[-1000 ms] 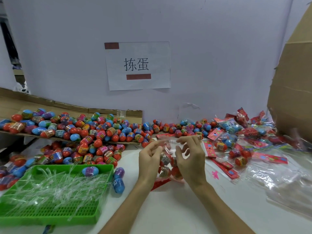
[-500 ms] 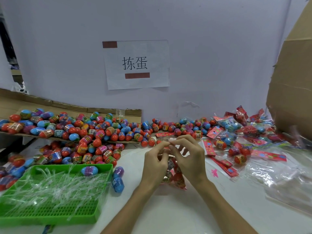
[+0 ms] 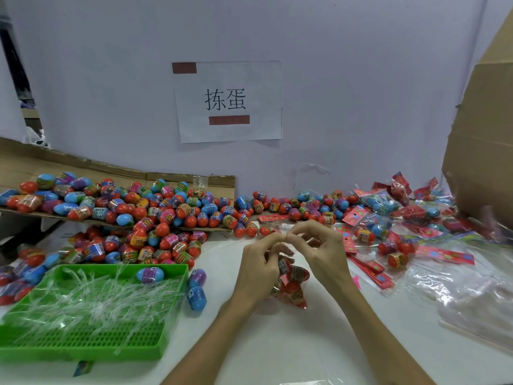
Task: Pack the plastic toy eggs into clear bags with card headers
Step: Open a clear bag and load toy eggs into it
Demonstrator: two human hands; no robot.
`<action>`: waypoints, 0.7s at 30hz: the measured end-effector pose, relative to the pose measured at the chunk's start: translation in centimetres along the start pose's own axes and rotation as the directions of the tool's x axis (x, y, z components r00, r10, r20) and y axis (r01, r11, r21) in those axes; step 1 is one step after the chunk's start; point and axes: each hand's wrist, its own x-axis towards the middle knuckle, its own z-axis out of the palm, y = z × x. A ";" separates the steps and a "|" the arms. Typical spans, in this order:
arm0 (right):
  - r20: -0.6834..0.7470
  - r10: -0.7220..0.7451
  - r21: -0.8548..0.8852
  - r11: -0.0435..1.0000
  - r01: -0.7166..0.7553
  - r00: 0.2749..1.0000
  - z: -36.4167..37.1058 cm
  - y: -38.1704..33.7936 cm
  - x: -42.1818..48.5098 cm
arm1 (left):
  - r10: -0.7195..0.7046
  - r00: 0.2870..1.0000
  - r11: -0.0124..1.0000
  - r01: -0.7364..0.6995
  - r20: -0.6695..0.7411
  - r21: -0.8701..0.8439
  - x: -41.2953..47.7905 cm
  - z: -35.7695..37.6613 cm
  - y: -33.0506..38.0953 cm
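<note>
Right of the green perforated plastic tray (image 3: pixel 83 343): clear plastic bag (image 3: pixel 301 302) holding red plastic toy eggs (image 3: pixel 299 273), resting on the white table (image 3: pixel 277 348). Bag mouth pinched between thumb and forefinger of left hand (image 3: pixel 259 269) and of right hand (image 3: pixel 323 258), fingertips meeting above the eggs. Inside the tray: clear plastic strips (image 3: pixel 91 304) and one blue-and-purple egg (image 3: pixel 150 274). Behind the tray: loose heap of red, blue and purple eggs (image 3: pixel 155 218). Farther right, beyond the hands: red card headers (image 3: pixel 373 272) and packed bags (image 3: pixel 380 201).

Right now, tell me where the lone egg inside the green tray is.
In the head view, the lone egg lies left of centre, in the far right corner of the green tray, on the clear strips, left of the left hand.
</note>
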 end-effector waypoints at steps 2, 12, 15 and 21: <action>-0.012 0.022 0.000 1.000 -0.022 1.000 0.0 0.0 0.0 | -0.004 1.000 1.000 0.004 0.002 -0.016 0.1 0.0 0.0; -0.347 0.310 0.236 0.942 -0.238 0.885 -1.5 0.9 0.9 | -0.102 0.994 0.987 0.097 -0.035 -0.126 0.4 -0.1 0.0; -0.454 0.611 0.534 0.769 -0.352 0.648 -3.2 1.8 1.3 | -0.214 0.973 0.955 0.190 -0.090 -0.226 0.8 -0.6 -0.3; -0.526 0.734 0.697 0.662 -0.276 0.429 -4.6 1.6 2.4 | -0.520 0.844 0.809 0.439 -0.129 -0.392 1.3 -1.0 -1.9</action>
